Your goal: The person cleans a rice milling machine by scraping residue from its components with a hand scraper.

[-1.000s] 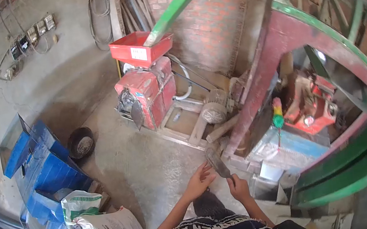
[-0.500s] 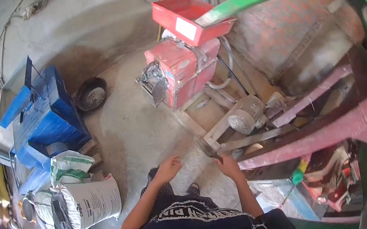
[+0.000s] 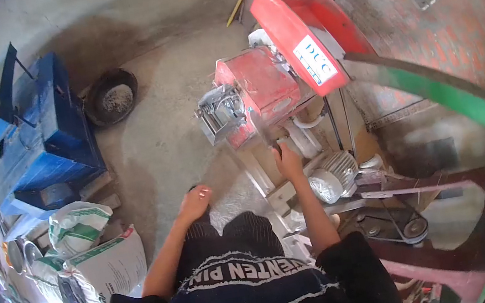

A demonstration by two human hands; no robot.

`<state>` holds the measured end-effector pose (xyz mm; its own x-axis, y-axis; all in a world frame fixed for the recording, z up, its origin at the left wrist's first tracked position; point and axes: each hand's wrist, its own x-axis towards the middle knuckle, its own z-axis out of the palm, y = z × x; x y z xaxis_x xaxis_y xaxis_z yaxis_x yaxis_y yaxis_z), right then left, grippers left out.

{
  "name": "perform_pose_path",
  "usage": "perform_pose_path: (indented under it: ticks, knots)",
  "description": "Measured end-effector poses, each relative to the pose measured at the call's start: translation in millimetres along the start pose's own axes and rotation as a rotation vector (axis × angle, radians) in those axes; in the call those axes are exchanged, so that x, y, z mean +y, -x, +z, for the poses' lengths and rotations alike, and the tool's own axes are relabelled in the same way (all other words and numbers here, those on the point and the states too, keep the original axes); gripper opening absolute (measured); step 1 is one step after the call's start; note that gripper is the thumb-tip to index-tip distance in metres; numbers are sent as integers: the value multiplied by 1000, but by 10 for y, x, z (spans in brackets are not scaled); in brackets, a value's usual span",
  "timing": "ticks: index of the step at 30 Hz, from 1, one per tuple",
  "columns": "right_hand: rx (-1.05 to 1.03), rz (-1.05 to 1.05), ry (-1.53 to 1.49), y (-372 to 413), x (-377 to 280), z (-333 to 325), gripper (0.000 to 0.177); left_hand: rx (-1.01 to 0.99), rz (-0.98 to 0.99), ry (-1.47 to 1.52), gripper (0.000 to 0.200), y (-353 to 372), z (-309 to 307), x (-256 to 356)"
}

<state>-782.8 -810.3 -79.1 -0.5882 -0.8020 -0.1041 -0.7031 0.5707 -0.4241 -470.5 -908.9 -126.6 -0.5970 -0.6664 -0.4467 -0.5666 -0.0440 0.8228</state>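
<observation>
My right hand [image 3: 287, 161] is wrapped round the handle of a flat-bladed tool [image 3: 260, 128], perhaps a knife or scraper. Its blade points up toward the red machine [image 3: 260, 82], near the metal outlet [image 3: 221, 115] on that machine's left side; whether they touch, I cannot tell. My left hand [image 3: 196, 202] is closed in front of my body, over the concrete floor. Its fingers are curled in, and what they hold, if anything, is hidden. Above the machine sits a red hopper [image 3: 279, 25] with a white label.
A blue machine [image 3: 50, 140] stands at left, beside a black basin [image 3: 111, 97] with pale material. White sacks [image 3: 112, 267] lie below it. A motor [image 3: 332, 176] and a belt pulley [image 3: 415, 227] are at right. A green curved beam [image 3: 436, 89] crosses the right side.
The view has shifted toward the red machine, which now appears larger. My right hand and the tool have moved up closer to the machine. My left hand has gone from loosely spread to closed.
</observation>
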Motion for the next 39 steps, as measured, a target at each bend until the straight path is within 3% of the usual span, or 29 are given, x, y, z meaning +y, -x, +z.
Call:
perform_pose_path:
  ticks: [4, 7, 9, 11, 12, 13, 14, 18, 25, 27, 28, 29, 31, 33, 35, 37, 38, 39]
  knots:
    - [57, -37, 84, -1068, 95, 148, 38, -1, -35, 18, 26, -511, -115, -159]
    - [56, 64, 88, -1626, 167, 237, 38, 15, -38, 17, 27, -778, -52, -178]
    - [69, 76, 41, -1803, 330, 311, 38, 25, -72, -5, 28, -857, 46, -155]
    - [73, 0, -171, -1852, 408, 285, 34, -122, 10, -123, 33, -1002, -45, -50]
    - [128, -27, -270, -1873, 421, 363, 31, -97, -26, -163, 34, -1020, -170, 29]
    - [18, -32, -309, -1839, 284, 264, 43, -71, -69, -206, 35, -1067, -246, 138]
    - [53, -101, -337, -1861, 342, 395, 41, -8, -90, -283, 36, -1147, -305, 130]
    - [-135, -167, -527, -1986, -260, 532, 37, 163, -206, -407, 37, -1432, -707, 274]
    - [-237, -638, -370, -2587, -1889, 776, 38, 350, -274, -233, 37, -1524, -1439, 247]
    - [-438, -756, -185, -2760, -2461, 844, 34, 359, -340, -226, 40, -1483, -1729, 63]
    - [-436, -884, -305, -2893, -2645, 1086, 34, 367, -293, -139, 41, -1441, -1875, -92]
    - [-446, -912, -296, -2954, -2969, 1175, 34, 375, -245, -47, 43, -1413, -1986, -308]
    - [-687, -885, -325, -3022, -3740, 1462, 36, 471, -163, 93, 44, -1317, -2240, -667]
    - [-697, -930, -393, -2937, -4606, 1780, 34, 448, -213, 1033, 41, -1104, -2708, -825]
    - [-498, -1105, -397, -2844, -5392, 2276, 31, 612, -184, 1162, 32, -930, -3130, -1122]
    - [-473, -1289, -282, -2762, -6070, 2631, 31, 888, -127, 996, 27, -923, -3370, -1625]
    - [-487, -1298, -268, -2769, -6305, 2784, 31, 895, -129, 1016, 27, -852, -3611, -1543]
    - [-479, -1435, -107, -2762, -6490, 2924, 32, 1032, -234, 1134, 25, -766, -3819, -1451]
